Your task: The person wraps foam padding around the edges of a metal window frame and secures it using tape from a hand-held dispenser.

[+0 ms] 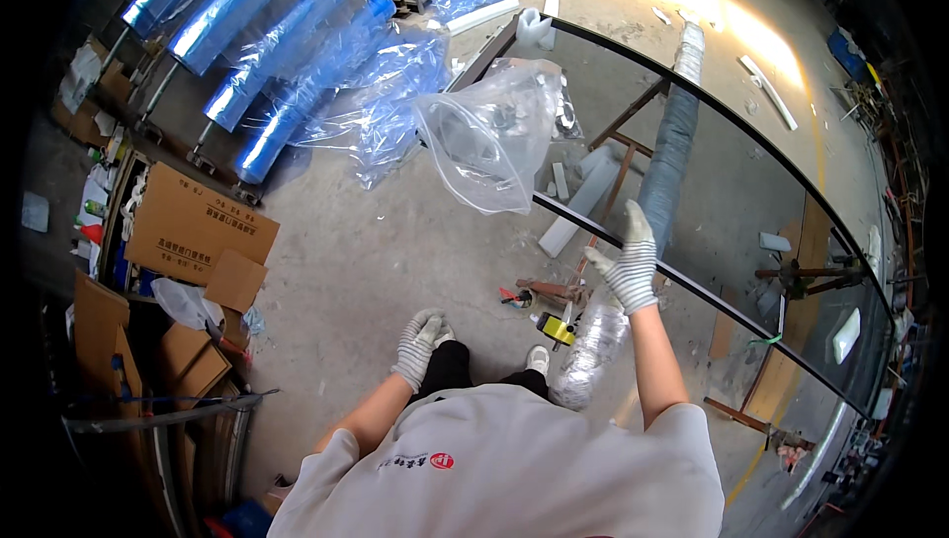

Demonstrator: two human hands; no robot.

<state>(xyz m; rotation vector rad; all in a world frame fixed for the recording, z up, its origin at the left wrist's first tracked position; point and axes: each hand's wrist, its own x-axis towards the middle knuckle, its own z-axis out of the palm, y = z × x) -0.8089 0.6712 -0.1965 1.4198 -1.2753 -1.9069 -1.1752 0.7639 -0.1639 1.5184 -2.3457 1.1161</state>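
A large dark-framed glass panel (736, 177) lies raised across the right side, and the floor and supports show through it. My right hand (629, 266), in a grey-striped white glove, is at the panel's near edge with fingers stretched out and thumb apart. It appears to rest on the black frame; firm contact is hard to judge. My left hand (419, 345), in a matching glove, hangs beside my left thigh, fingers loosely curled together and no object visible in them. A clear plastic bag (489, 138) sits on the panel's left end.
Rolls of blue film (252, 19) stand on a rack at the upper left, with loose film (381, 103) beside them. Cardboard (198, 227) leans at the left. Below the panel are a wrapped support tube (669, 158), a yellow tool (557, 330) and a metal stand (559, 291).
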